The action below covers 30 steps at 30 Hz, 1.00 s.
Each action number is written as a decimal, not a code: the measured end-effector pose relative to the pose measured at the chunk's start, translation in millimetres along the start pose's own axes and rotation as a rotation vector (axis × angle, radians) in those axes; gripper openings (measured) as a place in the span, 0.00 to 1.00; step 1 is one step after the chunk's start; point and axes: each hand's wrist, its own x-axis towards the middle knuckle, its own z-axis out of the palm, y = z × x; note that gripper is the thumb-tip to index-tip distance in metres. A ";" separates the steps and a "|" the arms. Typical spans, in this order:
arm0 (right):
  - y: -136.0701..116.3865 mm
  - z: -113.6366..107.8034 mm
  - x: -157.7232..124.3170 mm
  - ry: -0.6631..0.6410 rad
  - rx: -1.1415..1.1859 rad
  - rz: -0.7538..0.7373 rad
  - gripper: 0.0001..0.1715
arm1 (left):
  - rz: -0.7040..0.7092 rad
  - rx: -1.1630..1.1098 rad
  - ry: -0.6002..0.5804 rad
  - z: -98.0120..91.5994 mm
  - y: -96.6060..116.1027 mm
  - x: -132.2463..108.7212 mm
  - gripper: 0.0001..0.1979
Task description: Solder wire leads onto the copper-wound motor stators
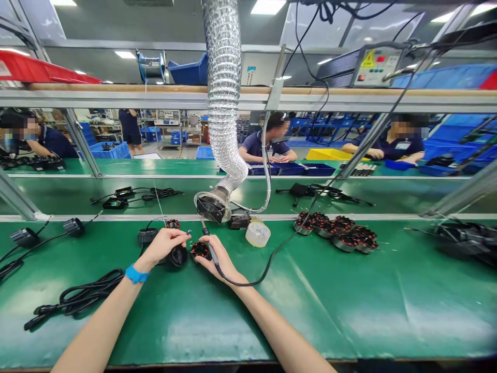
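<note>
Both forearms reach from 6 o'clock across the green bench [349, 300] and meet near its middle. The left hand [165, 244], a blue wristband [135, 273] at its wrist, lies palm down with the fingers curled and pinched together, their tips aimed at 3 o'clock. What they pinch is too thin to make out. Under it sits a black round holder [177, 256]. The right hand [219, 261] is closed around a soldering iron [209, 246], gripped like a pen. The iron's long axis runs from 5 o'clock to 11 o'clock, tip away from the person, toward the small fan [209, 207] at 12 o'clock. Its black cable [272, 254] leaves the heel of the hand and sweeps off toward 2 o'clock. Between the two hands, touching the right fingers, lies a round copper coil [200, 250], flat on the bench. A roll of tape [258, 233] stands at 2 o'clock of the right hand, and a cluster of like coils [334, 230] lies farther toward 3 o'clock.
</note>
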 end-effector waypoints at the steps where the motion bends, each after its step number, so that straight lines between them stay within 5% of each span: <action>1: -5.1 -0.7 3.1 0.017 0.010 -0.014 0.23 | -0.008 -0.021 0.003 1.5 -3.9 0.1 0.24; 8: -34.4 16.1 24.2 0.184 0.250 0.015 0.16 | -0.028 -0.132 -0.014 5.7 -10.2 -8.6 0.19; 15: -29.7 36.5 25.7 0.275 0.319 0.083 0.13 | -0.004 -0.153 -0.009 3.7 -7.0 -14.5 0.20; 25: -35.7 39.9 22.1 0.213 0.441 0.084 0.15 | -0.123 -0.211 -0.212 -7.9 -11.5 -15.9 0.19; 30: -43.8 35.1 22.0 0.194 0.448 0.065 0.15 | -0.125 -0.298 -0.169 -6.4 -12.7 -15.7 0.15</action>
